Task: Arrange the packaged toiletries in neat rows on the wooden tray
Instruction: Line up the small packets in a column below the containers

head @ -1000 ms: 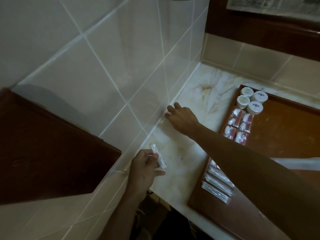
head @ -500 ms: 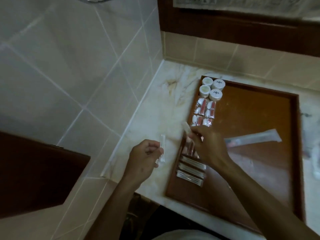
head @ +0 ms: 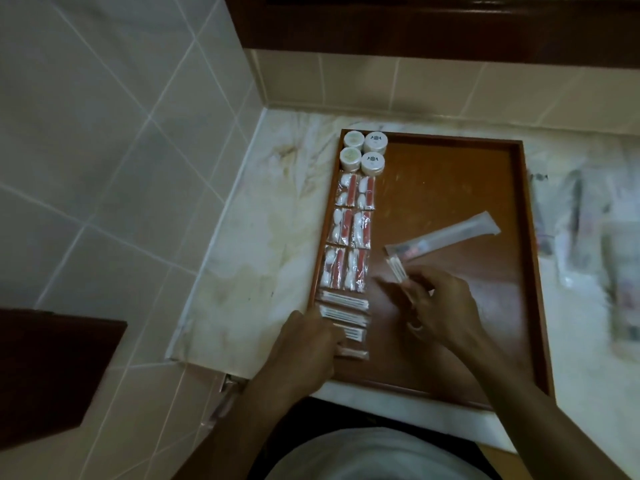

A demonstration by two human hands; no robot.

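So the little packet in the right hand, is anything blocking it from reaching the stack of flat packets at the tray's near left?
Nothing visible blocks it. The right hand holds the small packet over bare wooden tray. The flat packets lie just left, and the left hand rests at their near end. The long sachet lies behind.

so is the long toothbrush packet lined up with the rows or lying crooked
Crooked: the toothbrush packet lies diagonally mid-tray, apart from the rows along the wooden tray left edge.
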